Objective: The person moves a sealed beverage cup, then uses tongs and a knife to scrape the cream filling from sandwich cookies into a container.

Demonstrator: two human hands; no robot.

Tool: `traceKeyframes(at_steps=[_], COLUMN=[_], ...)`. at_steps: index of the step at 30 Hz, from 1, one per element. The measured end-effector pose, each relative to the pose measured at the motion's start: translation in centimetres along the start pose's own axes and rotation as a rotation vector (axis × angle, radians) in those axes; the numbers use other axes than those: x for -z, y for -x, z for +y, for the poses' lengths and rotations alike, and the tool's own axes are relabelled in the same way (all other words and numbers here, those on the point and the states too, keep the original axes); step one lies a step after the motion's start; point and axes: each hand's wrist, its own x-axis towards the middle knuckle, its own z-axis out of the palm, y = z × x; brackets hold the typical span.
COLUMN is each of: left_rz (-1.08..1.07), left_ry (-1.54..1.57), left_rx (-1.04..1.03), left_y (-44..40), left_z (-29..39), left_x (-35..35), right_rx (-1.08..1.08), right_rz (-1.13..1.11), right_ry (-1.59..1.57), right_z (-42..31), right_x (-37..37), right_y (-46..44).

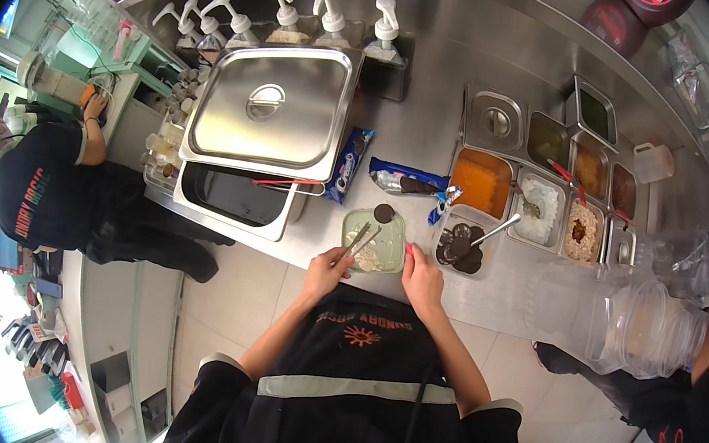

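My left hand [327,273] is closed around slim metal tongs [359,238], whose tips reach over a pale green square container [401,227]. White creamy bits [369,259] lie inside it, and a dark round cookie [384,214] sits at its far edge. At the container's right side, my right hand [423,280] pinches the rim. Just right of that hand stands a clear tub [483,264] of dark cookies [460,247] with a metal spoon [495,228] in it. Behind are an opened blue cookie packet [408,179] and another blue packet [349,164].
A steel lid [271,109] partly covers a pan of dark liquid [230,193] at left. Pump bottles [333,17] line the back. Topping pans [481,181] stand right, near stacked clear containers [617,320]. One person [42,174] works at left; another's sleeve [685,413] shows right.
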Motion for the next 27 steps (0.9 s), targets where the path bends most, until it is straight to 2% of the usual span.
traceKeyframes(at_steps=[8, 17, 27], left_rz=[-0.104, -0.186, -0.176], left_ry=[-0.066, 0.005, 0.122], left_rx=[0.073, 0.098, 0.314], left_y=[-2.0, -1.8, -0.4], left_z=[1.0, -0.1, -1.0], left_x=[-0.2, 0.9, 2.5], right_rx=[-0.096, 0.082, 0.195], right_rz=[0.003, -0.082, -0.037], right_ry=[-0.063, -0.008, 0.023], right_z=[0.1, -0.2, -0.1], right_x=[-2.5, 0.2, -1.1], right_y=[-2.1, -0.3, -1.3])
